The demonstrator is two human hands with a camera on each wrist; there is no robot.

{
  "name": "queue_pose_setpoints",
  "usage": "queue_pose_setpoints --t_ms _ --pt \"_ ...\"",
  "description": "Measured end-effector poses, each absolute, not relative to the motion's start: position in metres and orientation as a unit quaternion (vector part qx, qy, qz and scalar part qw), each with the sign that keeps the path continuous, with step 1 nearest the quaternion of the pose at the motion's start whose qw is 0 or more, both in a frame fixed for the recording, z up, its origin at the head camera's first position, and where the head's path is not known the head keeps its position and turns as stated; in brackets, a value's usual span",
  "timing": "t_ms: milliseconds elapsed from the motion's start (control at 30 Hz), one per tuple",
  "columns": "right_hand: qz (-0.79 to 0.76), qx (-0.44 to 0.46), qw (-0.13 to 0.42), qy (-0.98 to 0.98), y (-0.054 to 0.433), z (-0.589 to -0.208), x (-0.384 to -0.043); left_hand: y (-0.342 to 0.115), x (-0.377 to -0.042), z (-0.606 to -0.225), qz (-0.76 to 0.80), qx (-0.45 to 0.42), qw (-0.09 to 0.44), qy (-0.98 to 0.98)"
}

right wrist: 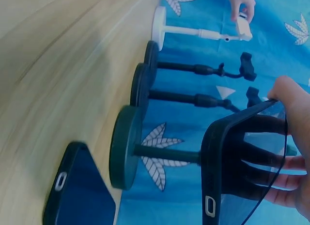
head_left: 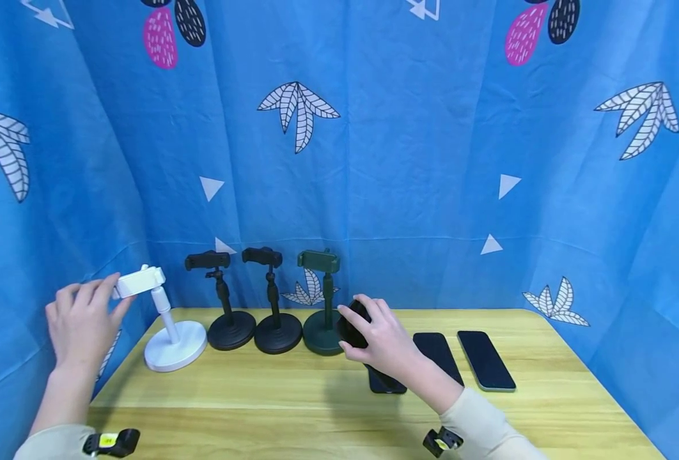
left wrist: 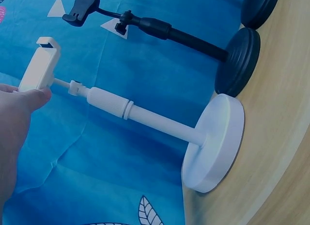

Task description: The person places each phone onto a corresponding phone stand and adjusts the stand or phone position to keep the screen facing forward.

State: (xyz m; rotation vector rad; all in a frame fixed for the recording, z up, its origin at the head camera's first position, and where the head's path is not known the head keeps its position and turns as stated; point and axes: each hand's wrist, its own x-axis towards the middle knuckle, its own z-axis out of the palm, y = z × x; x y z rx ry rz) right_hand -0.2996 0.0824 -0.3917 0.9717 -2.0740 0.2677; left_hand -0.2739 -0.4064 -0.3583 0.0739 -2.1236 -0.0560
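Observation:
My left hand pinches the clamp at the top of a white phone stand standing at the table's left edge. In the left wrist view the thumb lies against the white clamp, and the round base rests on the table. My right hand grips a black-edged phone by its sides, raised over the table before a dark green phone stand. Its glossy face shows dark finger shapes in the right wrist view. Beneath that hand lies another phone, partly covered by it.
Two black phone stands stand between the white and green ones. To the right lie two more dark phones. A blue patterned curtain hangs behind and beside the wooden table.

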Motion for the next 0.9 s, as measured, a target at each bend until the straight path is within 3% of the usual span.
queue_pose_setpoints --t_ms 900 --pt "0.131 0.418 0.41 -0.8 0.018 -0.389 -0.3 -0.408 -0.271 -0.355 -0.011 0.022 0.481 -0.876"
